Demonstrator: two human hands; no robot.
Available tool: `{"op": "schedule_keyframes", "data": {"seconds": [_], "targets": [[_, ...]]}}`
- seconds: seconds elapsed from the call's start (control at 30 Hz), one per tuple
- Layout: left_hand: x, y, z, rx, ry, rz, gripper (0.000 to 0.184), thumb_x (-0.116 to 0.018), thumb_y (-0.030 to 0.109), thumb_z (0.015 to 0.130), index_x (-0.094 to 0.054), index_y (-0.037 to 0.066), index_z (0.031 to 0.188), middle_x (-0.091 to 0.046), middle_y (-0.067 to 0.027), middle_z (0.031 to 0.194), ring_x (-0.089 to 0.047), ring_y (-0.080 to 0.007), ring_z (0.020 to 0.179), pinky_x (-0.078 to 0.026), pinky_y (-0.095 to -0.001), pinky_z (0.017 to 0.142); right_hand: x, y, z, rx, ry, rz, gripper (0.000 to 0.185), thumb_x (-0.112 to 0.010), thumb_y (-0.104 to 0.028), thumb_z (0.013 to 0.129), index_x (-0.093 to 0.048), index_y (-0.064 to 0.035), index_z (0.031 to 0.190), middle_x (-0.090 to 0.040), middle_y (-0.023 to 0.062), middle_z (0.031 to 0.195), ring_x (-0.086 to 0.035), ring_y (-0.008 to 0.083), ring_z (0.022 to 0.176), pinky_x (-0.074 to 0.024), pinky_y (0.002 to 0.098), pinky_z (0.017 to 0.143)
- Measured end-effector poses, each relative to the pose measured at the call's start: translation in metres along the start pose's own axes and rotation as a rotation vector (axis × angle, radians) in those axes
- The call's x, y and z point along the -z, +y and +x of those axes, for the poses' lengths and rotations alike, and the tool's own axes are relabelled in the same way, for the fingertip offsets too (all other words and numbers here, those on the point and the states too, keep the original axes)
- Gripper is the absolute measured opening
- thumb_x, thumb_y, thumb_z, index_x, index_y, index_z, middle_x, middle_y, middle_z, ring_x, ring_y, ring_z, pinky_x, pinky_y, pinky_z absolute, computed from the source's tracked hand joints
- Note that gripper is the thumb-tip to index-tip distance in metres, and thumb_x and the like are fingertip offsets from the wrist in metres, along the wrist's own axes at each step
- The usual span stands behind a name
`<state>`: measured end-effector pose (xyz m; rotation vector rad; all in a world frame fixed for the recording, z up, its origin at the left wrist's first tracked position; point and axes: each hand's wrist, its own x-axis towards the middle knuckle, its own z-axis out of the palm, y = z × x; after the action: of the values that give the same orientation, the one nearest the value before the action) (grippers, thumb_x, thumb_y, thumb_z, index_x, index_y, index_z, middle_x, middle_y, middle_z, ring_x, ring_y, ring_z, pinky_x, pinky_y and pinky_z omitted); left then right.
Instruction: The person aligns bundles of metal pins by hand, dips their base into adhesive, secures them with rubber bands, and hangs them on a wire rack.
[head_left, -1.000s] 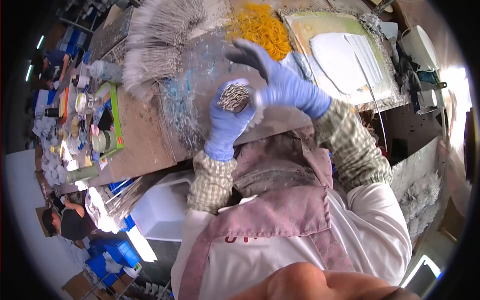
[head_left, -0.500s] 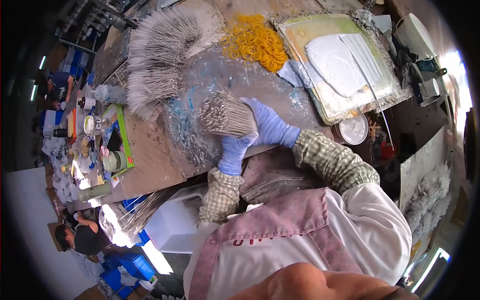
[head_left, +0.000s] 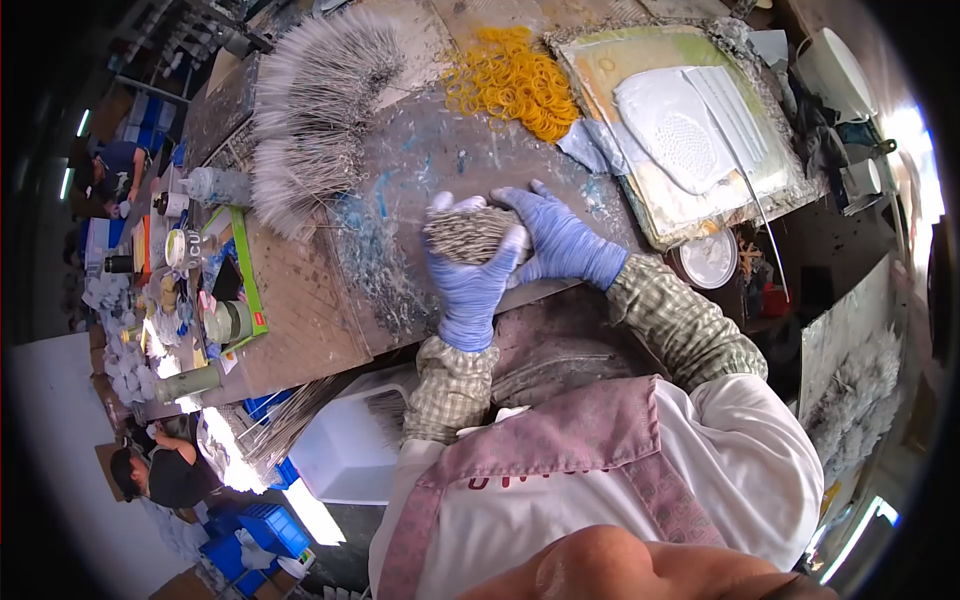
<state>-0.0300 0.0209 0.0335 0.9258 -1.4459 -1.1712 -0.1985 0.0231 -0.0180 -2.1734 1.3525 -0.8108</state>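
Observation:
A dense bundle of thin grey sticks (head_left: 468, 234) stands over the near edge of the worktable, its ends facing up toward the camera. My left hand (head_left: 470, 290), in a blue glove, is wrapped round it from the near side. On the bundle's right side rests my right hand (head_left: 565, 238), also gloved, with its fingers curved against it. Further back lies a fanned row of similar sticks with pale, bristly ends (head_left: 315, 115). A pile of yellow rubber bands (head_left: 515, 85) is beyond my hands.
At the right, a board (head_left: 640, 215) carries a white slab (head_left: 665, 130) and a long thin rod. An open tub (head_left: 708, 258) sits below it. A green-edged tray (head_left: 248, 275) and jars are at the left, a white bin (head_left: 345, 460) below. Two people are far left.
Both hands came together on the bundle, which had shown its sticks' sides half a second ago and now faces end-up. My right hand, earlier raised and apart, is lower.

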Motion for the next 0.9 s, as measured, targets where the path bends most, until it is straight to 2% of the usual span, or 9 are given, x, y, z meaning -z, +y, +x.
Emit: {"op": "schedule_keyframes", "data": {"seconds": [0.1,0.17,0.23,0.3,0.33,0.5,0.63,0.7,0.9], "targets": [[0.024,-0.042,0.007,-0.159,-0.240,0.290,0.091,-0.091,0.021,0.069,-0.040,0.003,0.142,-0.054,-0.0145,0.132,-0.058,-0.0237,0.115,-0.048,-0.0409,0.100,-0.014,0.022,-0.003,0.092,-0.063,-0.388,0.121,-0.077,-0.074,0.057,-0.037,-0.0039,0.148,-0.044,0.0184,0.148,-0.031,0.0344,0.145,-0.0155,0.0562,0.120],[0.029,-0.024,0.014,-0.723,-0.389,1.038,0.092,-0.092,0.026,0.067,-0.042,0.005,0.140,-0.054,-0.0139,0.131,-0.057,-0.0260,0.117,-0.045,-0.0440,0.105,-0.003,0.007,-0.005,0.028,-0.049,-0.272,0.121,-0.076,-0.074,0.057,-0.037,-0.0038,0.147,-0.042,0.0187,0.149,-0.030,0.0349,0.145,-0.0158,0.0568,0.120],[0.038,-0.067,0.000,-0.543,-0.390,0.964,0.087,-0.090,0.026,0.070,-0.042,0.005,0.141,-0.053,-0.0130,0.135,-0.054,-0.0250,0.123,-0.043,-0.0419,0.108,0.000,-0.009,0.006,0.080,-0.004,-0.308,0.119,-0.081,-0.069,0.059,-0.036,-0.0034,0.147,-0.044,0.0191,0.146,-0.036,0.0361,0.142,-0.0161,0.0572,0.120],[0.026,-0.079,-0.012,0.199,-0.199,-0.415,0.088,-0.086,0.027,0.075,-0.039,0.005,0.145,-0.048,-0.0123,0.144,-0.047,-0.0244,0.133,-0.039,-0.0406,0.112,0.006,-0.023,0.013,-0.073,-0.079,0.118,0.117,-0.086,-0.054,0.063,-0.027,-0.0017,0.150,-0.040,0.0199,0.149,-0.037,0.0360,0.141,-0.0241,0.0519,0.119],[0.015,-0.053,-0.013,0.123,-0.131,-0.313,0.090,-0.086,0.026,0.076,-0.035,0.003,0.147,-0.044,-0.0126,0.148,-0.046,-0.0229,0.134,-0.038,-0.0397,0.114,-0.004,-0.027,0.005,-0.128,0.079,0.480,0.106,-0.088,-0.045,0.063,-0.036,-0.0018,0.144,-0.051,0.0203,0.138,-0.049,0.0360,0.131,-0.0367,0.0435,0.112],[0.033,-0.048,0.001,-0.092,-0.203,-0.168,0.095,-0.087,0.020,0.074,-0.032,0.003,0.149,-0.047,-0.0153,0.143,-0.052,-0.0232,0.127,-0.048,-0.0394,0.105,0.020,-0.032,0.005,-0.217,-0.099,0.470,0.084,-0.089,-0.041,0.063,-0.052,-0.0028,0.128,-0.063,0.0188,0.120,-0.058,0.0371,0.117,-0.0449,0.0431,0.101],[0.024,0.024,0.026,0.005,-0.108,-0.303,0.091,-0.086,0.015,0.074,-0.032,0.003,0.147,-0.052,-0.0194,0.136,-0.056,-0.0236,0.121,-0.054,-0.0355,0.096,0.024,-0.025,0.009,-0.113,-0.333,0.264,0.095,-0.088,-0.050,0.060,-0.049,-0.0030,0.134,-0.060,0.0194,0.126,-0.054,0.0373,0.124,-0.0253,0.0529,0.117],[0.019,0.034,0.028,0.024,0.008,-0.213,0.088,-0.086,0.008,0.073,-0.034,0.003,0.144,-0.059,-0.0168,0.124,-0.062,-0.0207,0.110,-0.055,-0.0330,0.092,0.030,-0.030,0.006,-0.085,-0.087,0.228,0.111,-0.085,-0.061,0.059,-0.042,-0.0032,0.142,-0.057,0.0206,0.132,-0.049,0.0377,0.131,-0.0158,0.0585,0.120],[0.008,-0.034,0.002,-0.103,0.039,-0.193,0.091,-0.090,0.015,0.070,-0.038,0.003,0.143,-0.058,-0.0151,0.128,-0.061,-0.0206,0.112,-0.053,-0.0345,0.095,-0.006,0.006,-0.010,-0.065,-0.037,-0.087,0.118,-0.080,-0.070,0.058,-0.040,-0.0032,0.145,-0.047,0.0217,0.143,-0.040,0.0343,0.140,-0.0108,0.0602,0.120]]}}
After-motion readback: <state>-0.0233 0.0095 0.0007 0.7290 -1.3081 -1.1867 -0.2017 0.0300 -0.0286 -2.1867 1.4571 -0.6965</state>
